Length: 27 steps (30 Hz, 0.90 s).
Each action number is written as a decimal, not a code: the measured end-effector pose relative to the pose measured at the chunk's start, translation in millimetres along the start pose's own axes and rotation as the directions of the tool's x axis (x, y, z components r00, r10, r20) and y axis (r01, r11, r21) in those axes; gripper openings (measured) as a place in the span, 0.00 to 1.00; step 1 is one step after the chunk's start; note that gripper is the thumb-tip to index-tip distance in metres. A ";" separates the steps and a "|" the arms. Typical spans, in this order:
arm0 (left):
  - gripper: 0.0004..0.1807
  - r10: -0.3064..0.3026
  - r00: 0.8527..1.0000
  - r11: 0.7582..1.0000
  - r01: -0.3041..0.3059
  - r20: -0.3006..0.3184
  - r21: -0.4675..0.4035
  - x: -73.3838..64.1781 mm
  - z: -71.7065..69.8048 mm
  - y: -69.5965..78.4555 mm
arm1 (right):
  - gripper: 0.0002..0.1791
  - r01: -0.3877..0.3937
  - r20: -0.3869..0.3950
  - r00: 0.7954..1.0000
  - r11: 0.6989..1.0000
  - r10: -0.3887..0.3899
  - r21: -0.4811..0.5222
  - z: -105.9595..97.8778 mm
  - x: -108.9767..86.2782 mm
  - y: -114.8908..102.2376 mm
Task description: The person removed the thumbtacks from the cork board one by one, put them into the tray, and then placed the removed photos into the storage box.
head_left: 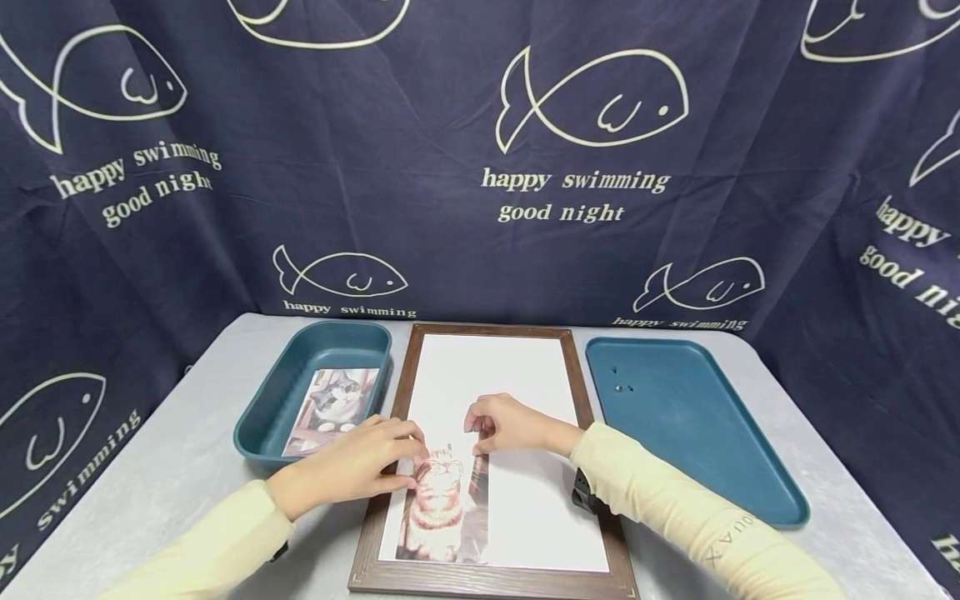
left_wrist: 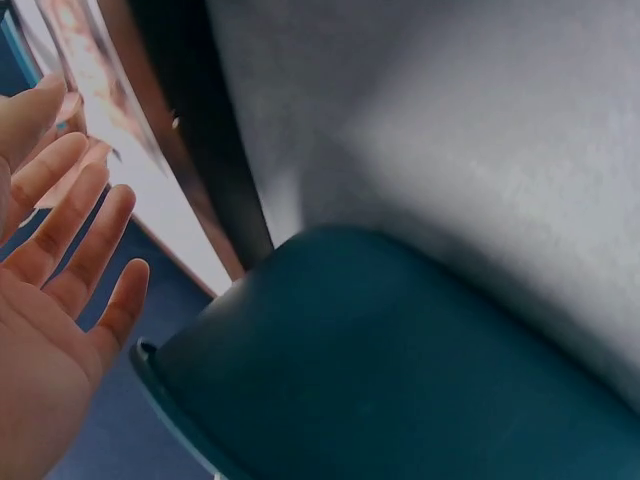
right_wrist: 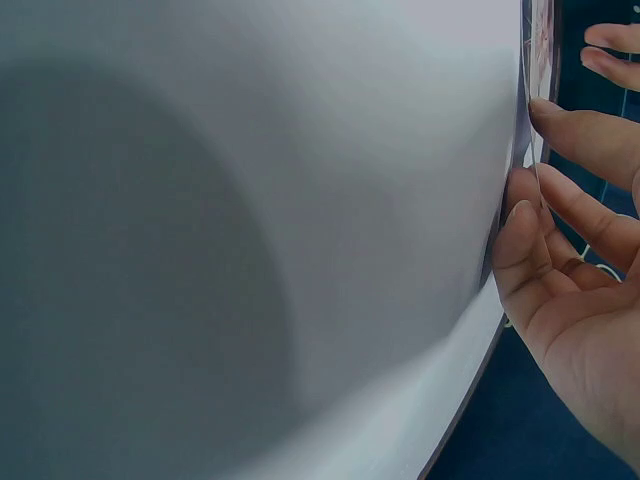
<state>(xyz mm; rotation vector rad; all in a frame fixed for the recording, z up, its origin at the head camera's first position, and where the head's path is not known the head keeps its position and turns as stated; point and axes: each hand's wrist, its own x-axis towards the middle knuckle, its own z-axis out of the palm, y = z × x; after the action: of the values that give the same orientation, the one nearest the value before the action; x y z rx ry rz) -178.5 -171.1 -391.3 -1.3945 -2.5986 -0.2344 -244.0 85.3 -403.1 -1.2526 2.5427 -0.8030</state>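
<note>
A photo print of an orange cat (head_left: 438, 512) lies at the lower left of a white board (head_left: 540, 517) with a brown wooden frame (head_left: 487, 581). At the print's upper right corner, my right hand (head_left: 506, 422) pinches its edge. The right wrist view shows that hand's thumb and fingers (right_wrist: 575, 135) at the thin edge. My left hand (head_left: 367, 462) touches the print's upper left side with extended fingers. In the left wrist view its fingers (left_wrist: 95, 245) are spread, the palm bare. Glare washes out part of the print.
Left of the frame stands a deep teal tray (head_left: 262, 408) holding another print, of a grey and white cat (head_left: 337, 400). To the right lies a shallow teal tray (head_left: 690, 425) with a few tiny dark pieces (head_left: 618, 388). A dark blue fish-patterned cloth (head_left: 450, 167) hangs behind the table.
</note>
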 end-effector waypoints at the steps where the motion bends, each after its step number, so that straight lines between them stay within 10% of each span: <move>1: 0.14 -0.006 1.000 1.000 0.006 -0.004 0.001 0.1 -1.4 -0.5 | 0.12 -0.001 0.002 1.000 1.000 0.001 0.003 -0.1 0.0 -0.1; 27: 0.18 -0.208 0.975 0.978 0.205 -0.078 -0.040 -9.3 -40.8 -39.5 | 0.14 0.015 0.003 1.000 0.998 -0.016 0.057 -0.7 0.3 3.6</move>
<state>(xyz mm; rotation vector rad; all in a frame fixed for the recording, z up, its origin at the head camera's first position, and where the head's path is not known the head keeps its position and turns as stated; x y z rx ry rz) -203.0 -209.3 -355.9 -1.0978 -2.6816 -0.3555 -246.9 87.1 -404.4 -1.2564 2.4919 -0.8698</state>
